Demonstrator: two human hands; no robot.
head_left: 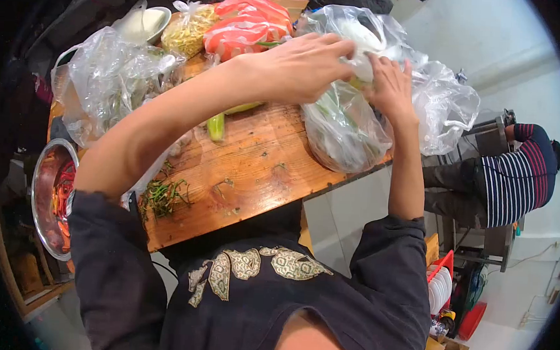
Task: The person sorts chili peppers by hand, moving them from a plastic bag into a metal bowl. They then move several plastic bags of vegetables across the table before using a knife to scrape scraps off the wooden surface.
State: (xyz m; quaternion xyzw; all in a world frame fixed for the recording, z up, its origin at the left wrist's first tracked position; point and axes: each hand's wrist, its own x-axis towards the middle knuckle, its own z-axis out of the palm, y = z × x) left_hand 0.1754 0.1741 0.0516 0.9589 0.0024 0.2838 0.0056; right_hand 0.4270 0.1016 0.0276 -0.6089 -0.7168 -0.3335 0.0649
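Both my hands are at a clear plastic bag (347,131) at the right end of the wooden table (255,167); green vegetables show through it. My left hand (304,67) reaches across from the left side of the view, its fingers curled at the bag's top. Close beside it, my right hand (391,86) has bent fingers at the same gathered plastic. What lies between the fingertips is too small to tell. A green vegetable (216,126) lies on the table below the forearm.
Around the table's back stand a red striped bag (250,26), a bag of yellow sprouts (189,31), a white bowl (150,25) and more clear bags (111,80). A metal bowl (54,195) of cut red vegetables is at left, green trimmings (163,196) nearby. Another person (514,174) bends at right.
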